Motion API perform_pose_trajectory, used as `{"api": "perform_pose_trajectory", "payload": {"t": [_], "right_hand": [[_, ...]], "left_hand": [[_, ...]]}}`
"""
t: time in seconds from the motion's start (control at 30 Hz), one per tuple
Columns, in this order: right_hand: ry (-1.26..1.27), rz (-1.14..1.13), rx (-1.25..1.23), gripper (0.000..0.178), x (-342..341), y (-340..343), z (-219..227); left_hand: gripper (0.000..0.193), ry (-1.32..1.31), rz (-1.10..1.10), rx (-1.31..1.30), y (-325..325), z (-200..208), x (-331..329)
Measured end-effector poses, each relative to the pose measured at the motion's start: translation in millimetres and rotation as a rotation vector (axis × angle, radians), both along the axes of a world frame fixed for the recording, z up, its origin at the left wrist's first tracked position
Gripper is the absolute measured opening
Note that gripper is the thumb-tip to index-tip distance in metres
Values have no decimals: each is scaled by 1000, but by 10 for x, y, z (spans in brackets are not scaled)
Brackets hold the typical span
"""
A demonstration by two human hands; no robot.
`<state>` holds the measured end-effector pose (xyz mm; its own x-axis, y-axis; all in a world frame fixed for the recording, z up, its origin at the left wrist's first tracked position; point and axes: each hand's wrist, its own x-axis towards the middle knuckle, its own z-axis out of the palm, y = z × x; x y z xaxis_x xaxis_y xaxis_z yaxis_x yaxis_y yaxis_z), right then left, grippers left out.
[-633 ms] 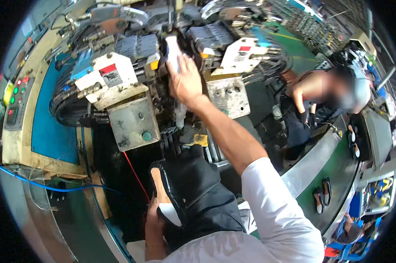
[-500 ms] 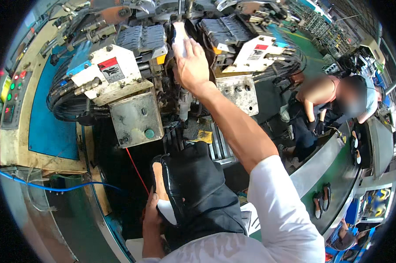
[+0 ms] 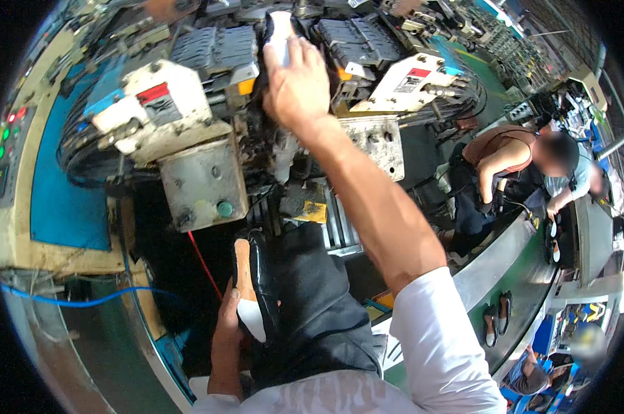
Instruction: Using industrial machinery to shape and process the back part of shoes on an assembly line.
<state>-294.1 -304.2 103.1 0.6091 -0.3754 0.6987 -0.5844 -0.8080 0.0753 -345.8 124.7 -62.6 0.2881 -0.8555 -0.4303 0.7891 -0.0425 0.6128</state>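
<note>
My left hand (image 3: pixel 228 319) is low in front of me, beside my dark-clad leg. Its fingers are closed around a black shoe (image 3: pixel 251 286) whose sole side, tan toward the toe and white at the heel, faces up. My right arm reaches forward to the machine (image 3: pixel 208 52). There my right hand (image 3: pixel 299 86) grips a second black shoe (image 3: pixel 281 29), also sole side up, between two dark ribbed blocks. The thumb and fingers lie along its pale sole; the shoe's underside is hidden.
White plates (image 3: pixel 163 103) and hoses flank the machine's middle. A control panel (image 3: pixel 7 155) with lit buttons stands left. At right, a green conveyor (image 3: pixel 512 290) carries a pair of black shoes (image 3: pixel 498 317). Two people (image 3: pixel 508 162) work beyond it; another is lower right.
The shoe under my right hand has moved up and away from the rod, showing more of its black toe. My left hand's shoe has shifted slightly left. The whole view has tilted a little.
</note>
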Motion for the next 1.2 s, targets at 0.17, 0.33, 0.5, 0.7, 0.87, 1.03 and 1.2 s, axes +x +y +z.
{"api": "perform_pose_trajectory", "payload": {"t": [0.17, 0.33, 0.5, 0.7, 0.87, 1.03, 1.2], "right_hand": [[-201, 239, -40, 59, -128, 0, -77], [-147, 469, 430, 65, -1219, 780, -921], [165, 148, 1242, 45, -3184, 1742, -2807], [125, -278, 1524, 34, -5310, 2466, -3809], [443, -283, 1314, 46, -5552, 2780, -3194], [-476, -380, 2044, 36, -5462, 2877, -3429], [169, -521, 1621, 33, -4930, 2914, -2862]], "left_hand": [[93, -138, 243, 97, 849, 37, 88], [87, -130, 649, 408, 1875, 270, 491], [81, -831, 636, 993, 3450, -195, 1619], [76, -1807, 6, 1319, 3949, -950, 2915], [73, -1993, -112, 1347, 3473, -1715, 3923], [55, -2335, 59, 292, 4687, -1642, 6037], [50, -1922, 290, 17, 3892, -2805, 6260]]}}
